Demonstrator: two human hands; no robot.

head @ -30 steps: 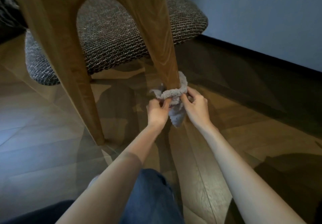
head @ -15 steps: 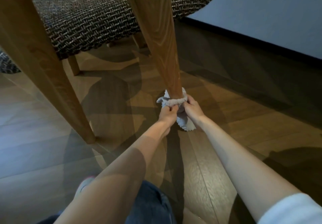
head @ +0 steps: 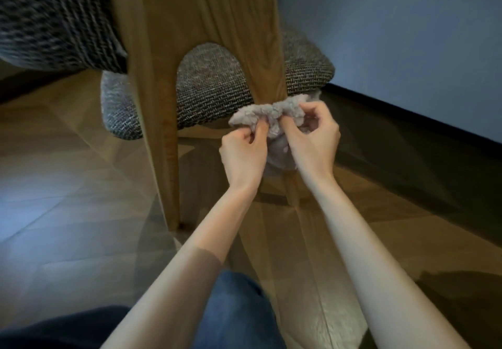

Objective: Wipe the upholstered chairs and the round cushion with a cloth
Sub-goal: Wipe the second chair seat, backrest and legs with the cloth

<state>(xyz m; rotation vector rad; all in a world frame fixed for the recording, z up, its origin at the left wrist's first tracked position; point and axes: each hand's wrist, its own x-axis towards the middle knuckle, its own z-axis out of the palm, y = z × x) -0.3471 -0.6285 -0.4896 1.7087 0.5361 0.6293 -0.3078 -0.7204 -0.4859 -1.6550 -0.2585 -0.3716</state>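
Cloth (head: 267,113) is wrapped round the right leg (head: 260,57) of the chair (head: 214,87), level with the seat's lower edge; left hand (head: 243,157) and right hand (head: 312,142) pinch it on the near side; fingers curled, holding cloth.

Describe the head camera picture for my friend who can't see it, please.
The left hand and right hand pinch a fluffy grey cloth wrapped round a wooden chair leg, close to the woven seat. The view is low, over a wooden floor, with a wall behind.
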